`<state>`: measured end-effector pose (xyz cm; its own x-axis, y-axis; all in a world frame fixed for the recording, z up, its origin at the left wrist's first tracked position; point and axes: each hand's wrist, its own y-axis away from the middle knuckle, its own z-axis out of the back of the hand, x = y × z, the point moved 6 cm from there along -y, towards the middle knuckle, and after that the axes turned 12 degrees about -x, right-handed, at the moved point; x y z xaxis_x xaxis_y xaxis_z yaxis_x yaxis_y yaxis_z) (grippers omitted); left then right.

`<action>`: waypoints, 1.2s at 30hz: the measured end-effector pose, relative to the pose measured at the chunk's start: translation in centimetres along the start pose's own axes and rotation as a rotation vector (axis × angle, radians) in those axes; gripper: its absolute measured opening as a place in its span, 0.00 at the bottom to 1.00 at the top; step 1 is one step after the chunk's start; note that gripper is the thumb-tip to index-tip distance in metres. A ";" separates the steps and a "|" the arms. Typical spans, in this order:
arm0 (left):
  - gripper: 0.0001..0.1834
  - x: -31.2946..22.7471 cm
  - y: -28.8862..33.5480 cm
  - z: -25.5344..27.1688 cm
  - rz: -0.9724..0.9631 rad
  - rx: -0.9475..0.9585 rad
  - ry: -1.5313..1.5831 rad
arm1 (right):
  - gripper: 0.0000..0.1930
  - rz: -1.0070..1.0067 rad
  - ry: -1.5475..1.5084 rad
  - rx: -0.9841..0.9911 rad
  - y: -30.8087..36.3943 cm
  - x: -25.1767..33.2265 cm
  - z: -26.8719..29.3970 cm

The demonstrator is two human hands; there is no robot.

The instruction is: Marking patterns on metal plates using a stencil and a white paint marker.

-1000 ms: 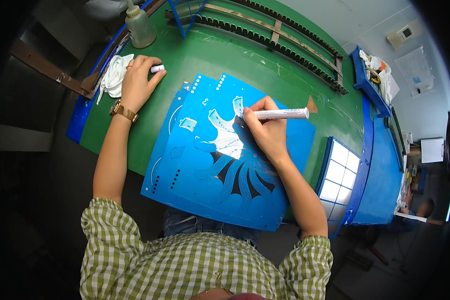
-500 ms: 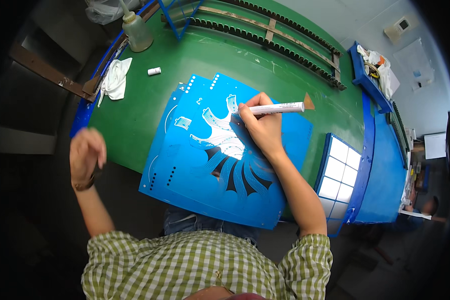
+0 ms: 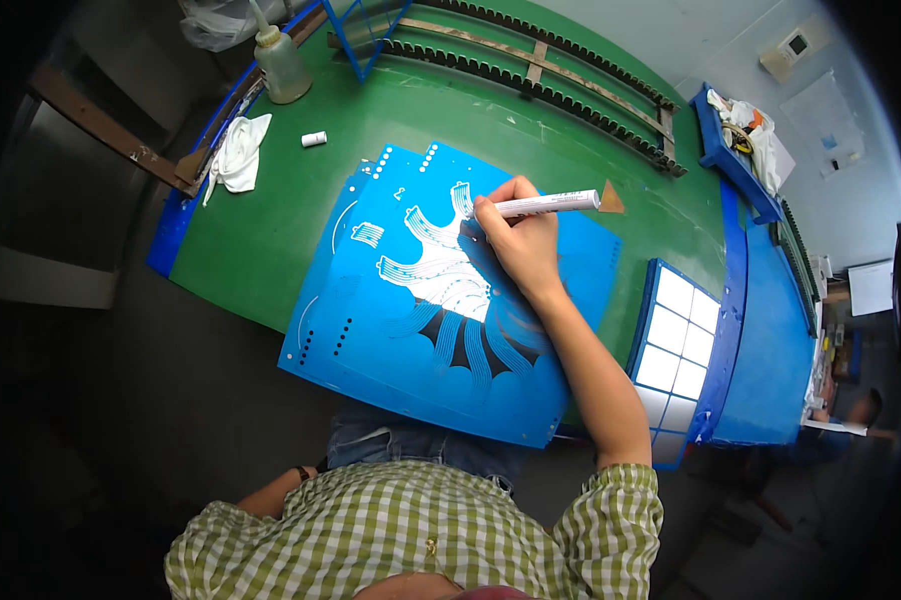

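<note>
My right hand (image 3: pixel 522 235) is closed round a white marker pen (image 3: pixel 555 204). Its tip end is at the upper edge of a curved, fan-like pattern on a blue sheet (image 3: pixel 370 345). The pattern shows shiny white and dark areas with fine lines. More blue sheets lie beneath, slightly offset. My left forearm (image 3: pixel 267 497) is down by my lap, a dark band (image 3: pixel 304 473) at the wrist; the fingers are hidden by my body. A short white cylinder, like a pen cap (image 3: pixel 313 139), lies on the green table (image 3: pixel 225 270) beyond the sheets.
At the far left are a squeeze bottle (image 3: pixel 283 72) and a white cloth (image 3: pixel 237 158). A slotted rack (image 3: pixel 530 75) runs along the back. A blue-framed panel of white squares (image 3: pixel 678 335) stands at the right, below a blue bin (image 3: pixel 725 150). Another person (image 3: pixel 850 420) is far right.
My left hand has dropped from beside the table's left edge down to my lap, out of sight. The right hand keeps the marker at about the same spot on the pattern.
</note>
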<state>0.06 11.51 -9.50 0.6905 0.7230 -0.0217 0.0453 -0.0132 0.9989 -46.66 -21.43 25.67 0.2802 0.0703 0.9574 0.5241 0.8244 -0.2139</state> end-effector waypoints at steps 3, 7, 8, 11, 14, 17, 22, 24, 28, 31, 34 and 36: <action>0.23 -0.8 0.5 -0.3 -0.029 -0.014 -0.033 | 0.09 0.000 -0.003 -0.011 0.0 -0.2 0.0; 0.23 -1.3 0.7 0.2 -0.044 -0.030 -0.072 | 0.09 0.012 -0.032 -0.031 0.0 -0.2 0.1; 0.22 -1.4 0.7 0.3 -0.047 -0.035 -0.081 | 0.09 0.005 -0.019 -0.037 0.0 -0.2 0.1; 0.22 -1.6 0.8 0.6 -0.053 -0.039 -0.103 | 0.09 -0.004 -0.032 -0.020 0.0 -0.2 0.1; 0.22 -1.9 0.9 0.7 -0.055 -0.037 -0.121 | 0.09 0.015 -0.025 -0.014 0.0 -0.1 0.1; 0.21 -2.0 0.9 0.7 -0.058 -0.032 -0.133 | 0.09 0.009 -0.035 -0.011 0.0 0.0 0.0; 0.21 -2.0 1.0 0.5 -0.067 -0.020 -0.161 | 0.09 0.009 -0.060 -0.004 0.0 0.0 -0.1; 0.20 -2.3 1.2 0.5 -0.072 -0.015 -0.171 | 0.09 0.003 -0.041 -0.004 0.0 -0.1 -0.1; 0.20 -2.6 1.3 0.9 -0.082 0.000 -0.210 | 0.09 -0.004 -0.050 -0.013 0.0 -0.2 0.0; 0.20 -2.7 1.3 1.0 -0.090 0.018 -0.249 | 0.09 -0.016 -0.043 -0.008 0.0 -0.1 0.0; 0.19 -4.7 3.5 1.7 -0.108 0.049 -0.327 | 0.09 0.010 0.004 0.015 0.1 0.2 0.0; 0.19 -7.9 7.3 2.9 -0.139 0.098 -0.420 | 0.10 0.020 0.017 0.036 0.1 0.4 -0.2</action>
<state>-2.96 3.75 -2.11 0.9051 0.3803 -0.1903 0.2122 -0.0162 0.9771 -46.34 -21.37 26.01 0.3042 0.0780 0.9494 0.4892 0.8424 -0.2260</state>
